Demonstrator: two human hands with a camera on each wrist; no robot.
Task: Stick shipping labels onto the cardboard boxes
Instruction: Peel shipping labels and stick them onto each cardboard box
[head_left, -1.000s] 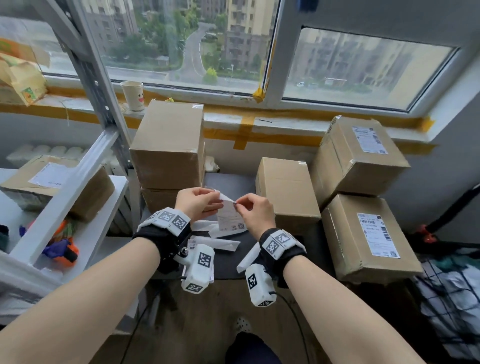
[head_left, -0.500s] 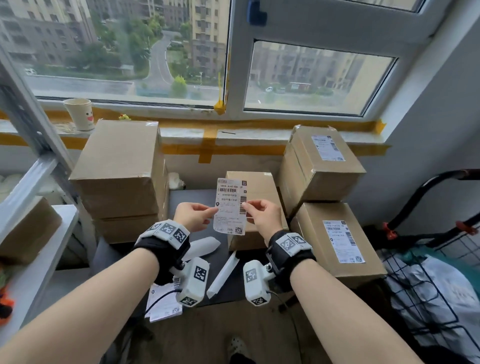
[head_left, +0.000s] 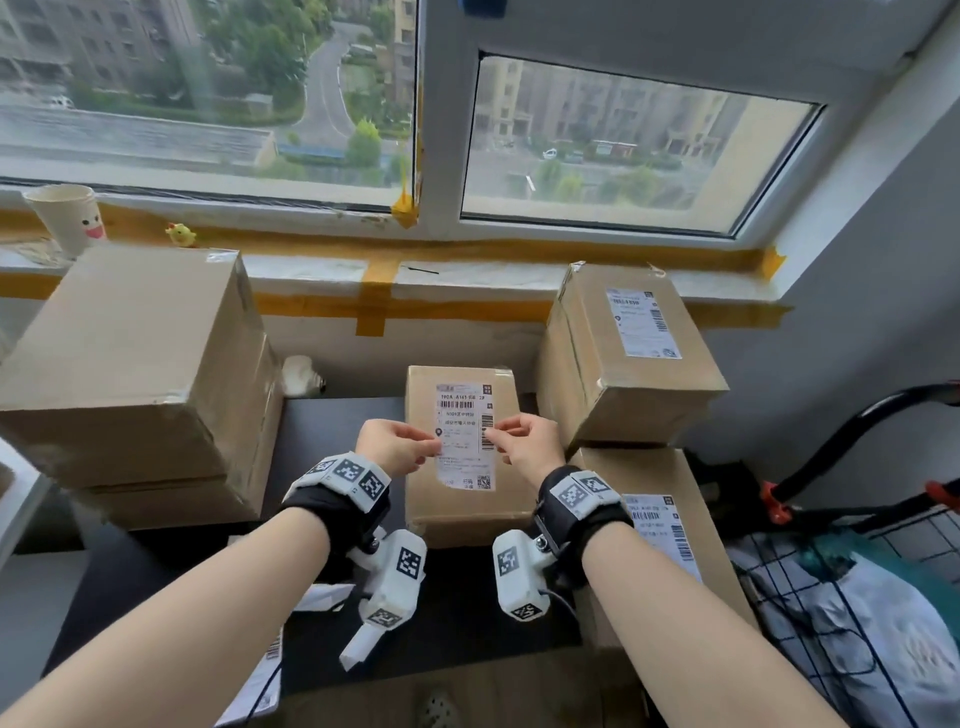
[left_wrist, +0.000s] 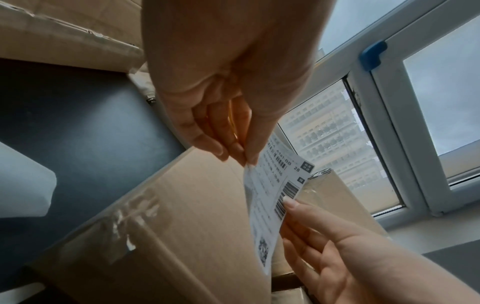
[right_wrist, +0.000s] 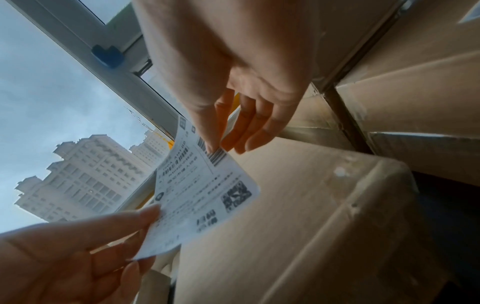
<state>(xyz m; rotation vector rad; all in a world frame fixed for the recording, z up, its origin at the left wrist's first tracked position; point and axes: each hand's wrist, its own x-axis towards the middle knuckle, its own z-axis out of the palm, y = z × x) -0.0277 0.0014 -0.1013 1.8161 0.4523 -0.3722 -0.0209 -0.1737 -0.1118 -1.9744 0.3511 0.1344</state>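
Five cardboard boxes show: two stacked at the left, two labelled ones stacked at the right, and one small box (head_left: 462, 499) between them on the dark worktop (head_left: 322, 467). One shipping label (head_left: 464, 434) is held just over that small box, its long axis running away from the person, printed side up. The left hand (head_left: 395, 447) pinches its left edge and the right hand (head_left: 527, 444) pinches its right edge.
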